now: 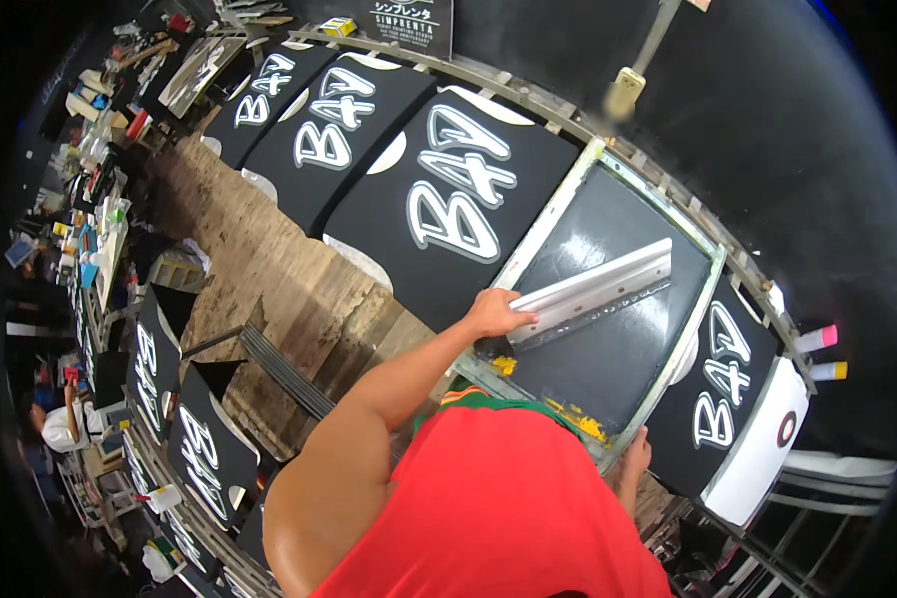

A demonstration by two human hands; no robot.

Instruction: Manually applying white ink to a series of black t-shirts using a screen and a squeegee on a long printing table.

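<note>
My left hand is closed around the near-left end of a long metal squeegee. The squeegee lies slantwise over the dark mesh of a screen-printing frame. Yellow smears mark the mesh along its near edge. Low at the frame's near right corner is my right hand, its fingers bent against the frame's edge and partly hidden. To the left of the frame a black shirt with white and grey lettering lies flat on a board. A similar black shirt lies to the right.
More printed black shirts continue along the rail at far left; others lie on a second row behind me to the left. A white printed piece and two rolls are at right. Another person works at far left.
</note>
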